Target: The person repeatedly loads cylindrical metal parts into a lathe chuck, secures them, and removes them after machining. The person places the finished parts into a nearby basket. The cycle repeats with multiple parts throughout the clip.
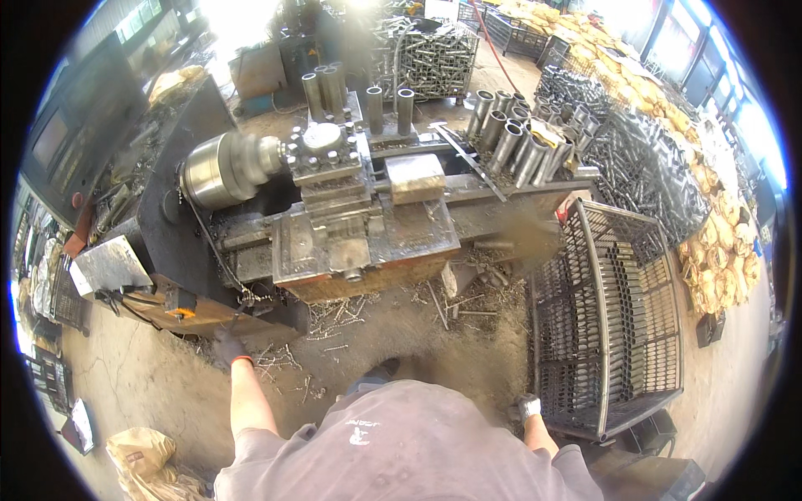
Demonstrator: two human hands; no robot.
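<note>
My left hand (227,345), in a dark glove with an orange cuff, reaches forward to the lower front of a lathe (368,250). A thin dark rod (237,316) shows just above it; whether the fingers grip it is too blurred to tell. My right hand (528,407), in a pale grey glove, hangs low at my side beside the near left corner of a metal mesh crate (603,334). Its fingers are not clear. On the lathe, the steel chuck (219,171) faces a tool post (324,144).
Upright steel tubes (404,111) stand behind the tool post, and more tubes (506,146) crowd the right end of the bed. Rows of tubes (622,309) fill the crate. Curled metal chips (334,321) litter the floor. Yellowish sacks (723,250) lie far right.
</note>
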